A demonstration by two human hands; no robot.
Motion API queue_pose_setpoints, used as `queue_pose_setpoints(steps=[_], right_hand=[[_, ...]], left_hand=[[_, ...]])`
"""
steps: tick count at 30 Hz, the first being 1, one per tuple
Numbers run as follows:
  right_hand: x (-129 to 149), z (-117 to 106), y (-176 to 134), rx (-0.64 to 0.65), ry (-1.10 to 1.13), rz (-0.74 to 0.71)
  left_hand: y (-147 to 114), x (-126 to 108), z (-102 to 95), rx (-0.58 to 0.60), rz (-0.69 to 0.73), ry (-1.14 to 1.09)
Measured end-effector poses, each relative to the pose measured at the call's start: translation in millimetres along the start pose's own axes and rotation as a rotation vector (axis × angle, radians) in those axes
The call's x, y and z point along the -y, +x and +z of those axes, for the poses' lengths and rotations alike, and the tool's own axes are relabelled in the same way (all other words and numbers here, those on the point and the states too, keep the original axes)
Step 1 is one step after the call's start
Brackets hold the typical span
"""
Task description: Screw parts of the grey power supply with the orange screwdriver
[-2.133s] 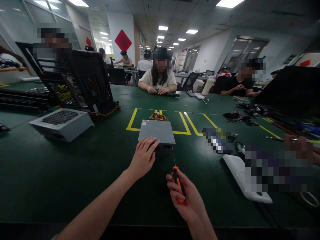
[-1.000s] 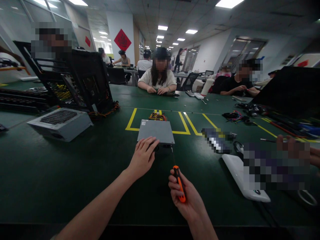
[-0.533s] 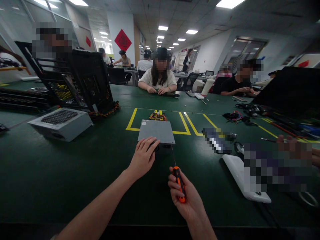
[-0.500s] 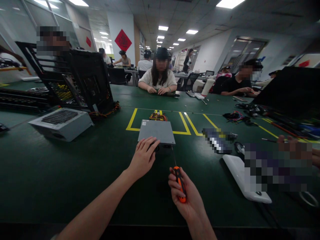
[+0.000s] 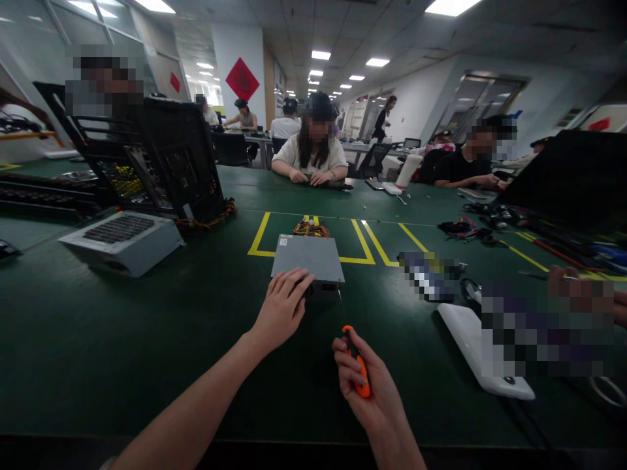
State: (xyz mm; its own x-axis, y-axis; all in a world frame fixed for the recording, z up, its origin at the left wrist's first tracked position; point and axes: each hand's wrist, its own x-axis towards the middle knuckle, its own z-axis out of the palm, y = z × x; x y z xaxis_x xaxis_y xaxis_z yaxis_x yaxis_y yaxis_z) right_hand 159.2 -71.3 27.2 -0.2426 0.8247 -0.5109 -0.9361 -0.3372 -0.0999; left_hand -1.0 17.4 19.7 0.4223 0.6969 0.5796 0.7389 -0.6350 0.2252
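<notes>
A grey metal computer power supply [image 5: 311, 256] lies on the green table in front of me, its cable bundle [image 5: 313, 227] at the far side. Across its near left edge rests my left hand [image 5: 278, 313], fingers stretched out over the top and the thumb side low by the near face. My right hand [image 5: 369, 385] is wrapped round the orange and black handle of a screwdriver [image 5: 363, 380]. The thin shaft points away from me to the near right corner of the power supply, and whether the tip sits in a screw is too small to tell.
A second power supply [image 5: 122, 243] and an open black computer case [image 5: 171, 156] stand at the left. To the right lie a white device [image 5: 460, 333], cables [image 5: 463, 228] and a co-worker's hand [image 5: 578, 287]. Yellow tape [image 5: 360, 262] marks the table. Another person [image 5: 309, 156] sits opposite.
The screwdriver handle has tilted and turned slightly in my right hand, its lower end a little further right. My left hand and the power supply hold nearly the same place.
</notes>
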Motion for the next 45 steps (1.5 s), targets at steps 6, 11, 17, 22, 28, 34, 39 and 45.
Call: queue_pose_setpoints(steps=[6,11,17,22,28,34,39,45], right_hand=[[0.1,-1.5,-1.5,-0.014,-0.161,-0.012],[0.9,1.5,-1.7,-0.003,-0.082,-0.001],[1.4,-1.1,-1.3,-0.02,-0.138,-0.01],[-0.7,-2.6,1.5,0.002,-0.152,0.013],[-0.9,0.7,-1.6,-0.056,-0.069,-0.011],[-3.2,-1.8,1.4,-0.055,-0.135,0.014],[-2.8,-0.6,-0.8,-0.053,-0.057,-0.029],[-1.5,-1.0,-3.4,-0.043,-0.132,-0.009]], left_hand=[[0.0,-0.2,0.1,0.001,0.002,0.002],[0.2,-0.2,-0.5,0.001,0.003,0.007],[0.2,0.2,0.7,-0.002,0.0,0.025],[-0.1,0.0,1.0,-0.007,0.004,0.027],[-0.1,0.2,0.7,0.002,0.003,0.018],[0.4,0.3,1.1,-0.009,0.011,0.03],[0.1,0.2,0.5,-0.003,0.007,0.018],[0.3,-0.5,1.4,-0.019,0.004,0.014]])
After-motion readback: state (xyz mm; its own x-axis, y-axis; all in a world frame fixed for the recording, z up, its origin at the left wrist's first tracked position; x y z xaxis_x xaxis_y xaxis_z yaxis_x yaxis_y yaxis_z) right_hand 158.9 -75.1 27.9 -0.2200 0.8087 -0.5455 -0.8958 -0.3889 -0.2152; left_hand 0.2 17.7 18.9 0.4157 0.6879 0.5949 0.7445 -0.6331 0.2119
